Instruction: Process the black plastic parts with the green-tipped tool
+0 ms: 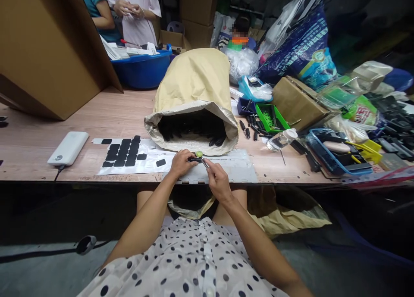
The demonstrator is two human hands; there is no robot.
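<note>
Just in front of the paper sack's mouth, my left hand [181, 162] is closed around a small black part [194, 160]. My right hand [219, 179] pinches a thin metal tool [205, 163], possibly tweezers, whose tip meets the black part. A small yellow-green round piece [199, 154] shows between the hands; what it belongs to is too small to tell. The tan sack [194, 77] lies on its side, open toward me, with black parts [217, 141] inside. Left of my hands is a white sheet [150, 163] bearing rows of black rounded-square pads [124, 152].
A white power bank [68, 148] with a cable lies left, beside a large cardboard box [48, 51]. On the right are a green tray [271, 118], a clear bottle [281, 139] and a blue tool basket [338, 157]. Two people stand behind a blue tub [142, 70].
</note>
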